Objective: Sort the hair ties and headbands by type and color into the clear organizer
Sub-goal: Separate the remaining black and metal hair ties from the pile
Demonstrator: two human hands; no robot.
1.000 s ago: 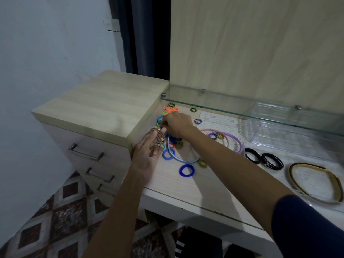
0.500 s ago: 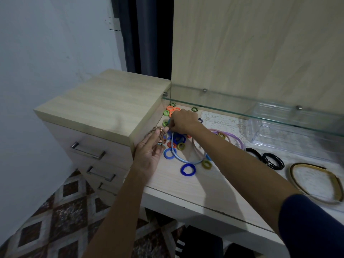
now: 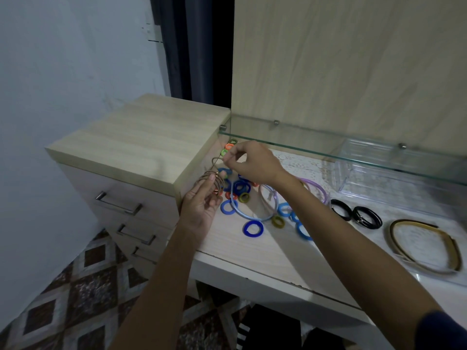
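I have a bundle of thin brown ties point(image 3: 211, 181) looped over my left hand point(image 3: 199, 209) at the counter's point(image 3: 252, 251) left edge, that grip curled round the bundle, while my right hand point(image 3: 252, 164) pinches one more brown tie point(image 3: 216, 161) just above it, lifted off the counter. To do this step well, I judge I should slide that tie onto the bundle without letting the loops slip off my left fingers, then sweep the pile for any brown ones that remain before carrying the whole set over together. The loose pile point(image 3: 240, 190) of blue, orange, green and olive ties sits near the left back corner, tangled with a blue headband point(image 3: 252, 215) and a purple headband point(image 3: 316, 188). Two black ties point(image 3: 353, 213) lie further right, and a gold headband point(image 3: 427, 246) lies near the right edge. The organizer point(image 3: 394, 173) stands at the back right under a glass shelf point(image 3: 328, 147); I can make out nothing in it, though reflections blur its compartments.
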